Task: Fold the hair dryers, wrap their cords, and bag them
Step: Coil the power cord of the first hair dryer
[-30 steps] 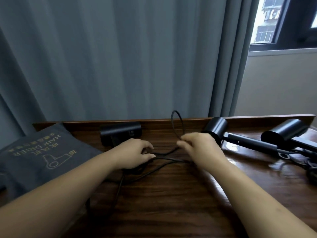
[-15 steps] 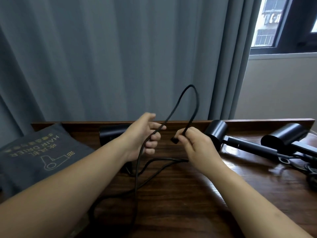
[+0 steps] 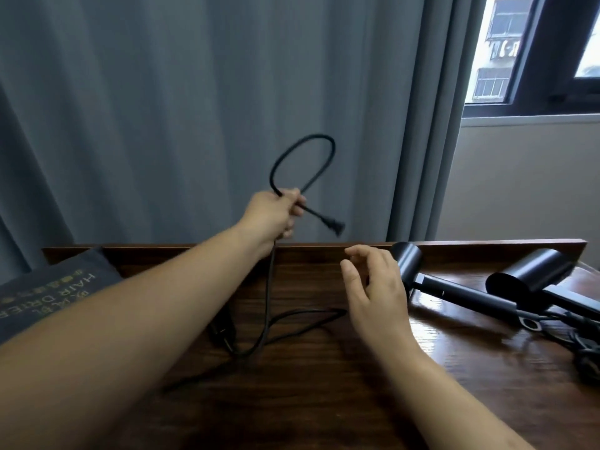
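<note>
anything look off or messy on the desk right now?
Nothing damaged or spilled. Only untidy bits: the cord the left hand grips trails loose across the table, and a tangled cord heap sits at the right edge.

surface: dark wood table [image 3: 324,401]
left edge: grey hair-dryer bag [image 3: 55,293]
right: two black hair dryers [image 3: 454,290] [image 3: 532,277], unfolded
centre: slack black cord [image 3: 292,323]
</note>
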Motion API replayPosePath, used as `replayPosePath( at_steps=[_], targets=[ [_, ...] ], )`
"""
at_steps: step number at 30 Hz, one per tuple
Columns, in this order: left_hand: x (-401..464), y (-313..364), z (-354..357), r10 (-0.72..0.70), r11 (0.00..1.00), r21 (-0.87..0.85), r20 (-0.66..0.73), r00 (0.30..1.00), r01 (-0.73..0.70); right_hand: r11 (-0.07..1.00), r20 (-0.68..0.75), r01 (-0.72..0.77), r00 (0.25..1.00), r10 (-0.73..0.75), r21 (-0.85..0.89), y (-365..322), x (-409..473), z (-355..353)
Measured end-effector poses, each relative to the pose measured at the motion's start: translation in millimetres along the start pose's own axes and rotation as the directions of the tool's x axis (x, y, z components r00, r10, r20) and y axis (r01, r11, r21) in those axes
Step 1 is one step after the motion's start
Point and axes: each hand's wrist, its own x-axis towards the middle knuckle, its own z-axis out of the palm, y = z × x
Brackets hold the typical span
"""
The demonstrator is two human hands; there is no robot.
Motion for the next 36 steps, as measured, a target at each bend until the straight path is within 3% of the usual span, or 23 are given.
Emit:
replayPosePath(
  at_steps=[4,7,10,15,20,23,25,27,29,31,33,36],
  targets=[
    [52.8,24.5,2.7,-0.175,0.971,-0.184,-0.101,0.979,0.154,0.997,0.073,-0.076,0.995,0.074,0.024,0.4,-0.7,-0.7],
    [73.8,15.6,4.9,-0.316,0.947,-0.06,0.012,0.949,0.316,0.995,0.178,-0.096,0.98,0.091,0.02,-0.2,-3.0,1.7],
    [86.1,-2.2,0.9,-0.415,0.909,0.069,0.041,0.909,0.411,0.989,0.311,-0.138,0.943,0.116,0.05,-2.4,-4.4,1.8],
    [80.5,-12.5,-11.2,-0.565,0.816,0.188,0.055,0.823,0.547,0.998,0.561,0.004,0.827,-0.039,0.064,-22.7,-12.1,-4.4],
    [59.1,-4.8,-31.5,-0.434,0.866,0.297,0.045,0.9,0.403,0.957,0.734,0.267,0.672,-0.1,-0.114,-40.1,-18.6,0.7],
    [43.8,3.7,-58.0,-0.246,0.881,0.424,0.029,0.969,0.211,0.916,0.772,0.333,0.634,-0.04,-0.225,-42.2,-19.3,4.1],
    [28.7,6.7,-80.0,-0.061,0.798,0.602,0.04,0.997,0.025,0.916,0.796,0.293,0.603,0.047,-0.276,-45.3,-20.7,4.9],
    [16.7,-2.0,-107.9,0.059,0.599,0.795,0.08,0.995,-0.099,0.885,0.81,0.311,0.575,0.115,-0.347,-49.6,-24.0,9.6],
    [12.1,-21.2,-139.9,0.049,0.383,0.917,0.103,0.993,-0.114,0.88,0.802,0.263,0.565,0.192,-0.396,-55.5,-25.2,16.4],
    [8.2,-42.2,-167.3,-0.049,0.285,0.955,0.101,0.994,-0.083,0.907,0.761,0.11,0.591,0.268,-0.406,-59.5,-17.7,23.1],
    [0.2,-56.2,-183.2,-0.148,0.352,0.933,0.131,0.98,-0.071,0.93,0.65,-0.137,0.68,0.339,-0.342,-56.4,0.8,31.0],
    [-4.8,-70.5,-191.0,-0.128,0.431,0.898,0.161,0.979,-0.091,0.892,0.357,-0.45,0.84,0.409,0.035,-55.8,46.1,41.0]
  ],
)
